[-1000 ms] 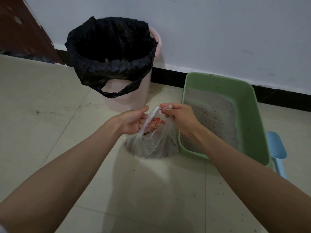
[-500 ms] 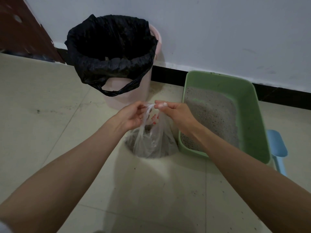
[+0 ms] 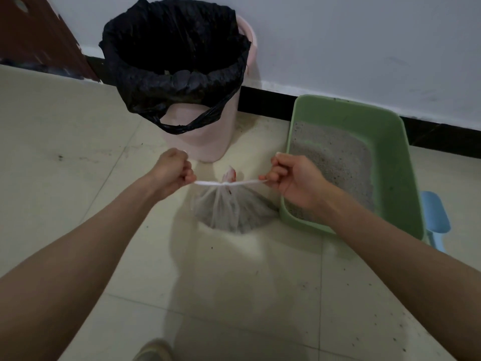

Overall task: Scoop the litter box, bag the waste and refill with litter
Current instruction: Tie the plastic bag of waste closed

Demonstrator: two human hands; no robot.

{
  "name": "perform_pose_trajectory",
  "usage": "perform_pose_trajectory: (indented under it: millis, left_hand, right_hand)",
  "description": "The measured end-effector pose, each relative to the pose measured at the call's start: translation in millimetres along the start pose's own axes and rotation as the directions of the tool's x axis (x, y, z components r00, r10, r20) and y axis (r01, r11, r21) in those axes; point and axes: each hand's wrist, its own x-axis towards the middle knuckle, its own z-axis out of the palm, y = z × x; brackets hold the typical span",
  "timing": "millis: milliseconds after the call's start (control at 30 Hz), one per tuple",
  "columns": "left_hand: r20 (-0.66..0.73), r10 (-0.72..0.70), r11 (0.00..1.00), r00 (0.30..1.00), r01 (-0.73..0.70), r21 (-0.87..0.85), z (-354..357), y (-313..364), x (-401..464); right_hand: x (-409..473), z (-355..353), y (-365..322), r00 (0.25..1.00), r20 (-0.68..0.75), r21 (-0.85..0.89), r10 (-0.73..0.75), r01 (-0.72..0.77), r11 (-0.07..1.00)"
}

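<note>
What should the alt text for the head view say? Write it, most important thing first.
Left hand and right hand pull the two handles of a clear waste bag apart, knotting it shut above a tiled floor. A green litter box sits at right; a pink bin with black liner stands behind.

One view only: head cam, worn by the person, wide-angle, looks fwd and steeply down at the pale tiled floor (image 3: 65, 204). Landmark = the pink round plastic bin lined with a black bag (image 3: 200, 142), top centre of frame, seen from above so its dark inside shows. Cam sits near side of the bin and above it, close; both forearms run in from the bottom corners toward it. Behind the bin: white wall w/ black skirting (image 3: 265, 102), so cam faces the wall. Right of the bin: green rectangular plastic litter tray (image 3: 390, 157), also seen from above. Edges bend, fisheye. No 2nd view, so no shared area.
</note>
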Motion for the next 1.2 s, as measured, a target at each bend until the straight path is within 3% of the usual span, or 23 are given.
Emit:
perform_pose_trajectory:
  millis: [133,367,567,633,700,767,833,967,1067,1200]
  left_hand:
    - [-0.052,-0.055,0.998,0.997,0.052,-0.047,-28.1,3.4,-5.1]
    - [-0.341,-0.119,0.993,0.933,0.104,-0.062,-94.6,-34.6,-10.4]
    - [-0.397,-0.041,0.986,0.917,0.101,0.13,-108.1,-49.3,-6.5]
    - [-0.419,-0.003,0.96,0.908,0.12,0.252,-107.6,-47.0,-5.6]
    - [-0.424,0.127,0.895,0.896,0.081,0.439,-100.0,-33.8,-5.1]
    - [-0.337,0.277,0.802,0.9,-0.023,0.597,-81.7,-14.3,-7.9]
    - [-0.181,0.323,0.749,0.929,-0.135,0.649,-57.6,2.2,-14.6]
    - [0.149,0.177,0.653,0.973,-0.23,0.722,-11.9,26.9,-33.8]
    - [0.31,0.035,0.539,0.95,-0.28,0.795,11.7,28.4,-41.5]
    - [0.315,0.094,0.715,0.944,-0.285,0.639,19.9,24.2,-39.4]
  right_hand:
    - [1.8,14.2,4.8,0.998,-0.029,0.103,0.059,-0.056,0.993]
    - [25.9,17.0,46.8,0.948,-0.254,0.129,0.194,-0.165,0.978]
    - [41.4,8.1,51.0,0.878,-0.422,0.163,0.228,-0.174,0.971]
    - [41.7,12.0,49.8,0.879,-0.428,0.129,0.209,-0.169,0.977]
    - [38.3,14.9,44.7,0.908,-0.384,0.046,0.168,-0.163,0.986]
    - [34.1,17.7,33.7,0.946,-0.31,-0.071,0.097,-0.125,0.99]
    - [28.6,26.6,19.1,0.971,-0.241,-0.218,0.008,-0.062,0.974]
    - [26.9,60.0,-4.5,0.956,-0.127,-0.6,-0.263,0.138,0.788]
    - [23.5,74.6,-9.4,0.933,0.014,-0.692,-0.359,0.268,0.671]
    - [21.0,74.0,-7.8,0.93,0.074,-0.671,-0.361,0.314,0.671]
